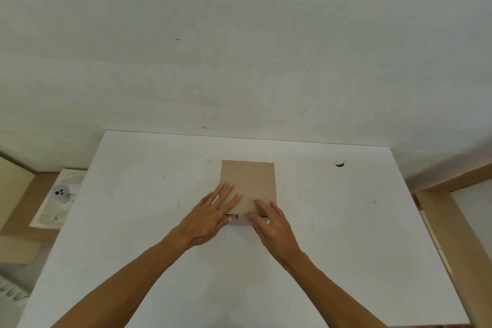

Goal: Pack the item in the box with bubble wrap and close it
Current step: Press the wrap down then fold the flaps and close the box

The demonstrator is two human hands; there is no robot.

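Fingers of left hand [210, 217] spread flat on cardboard box [249, 184] lid at 7 o'clock; right hand [269, 221] fingers flat at 5 o'clock edge. Box mid white table [133, 221].

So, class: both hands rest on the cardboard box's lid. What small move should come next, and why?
Probably push the front tab fully into its slot. The lid of the cardboard box lies flat under the left hand and right hand, yet a dark gap shows along the near edge, so the box looks not quite closed.
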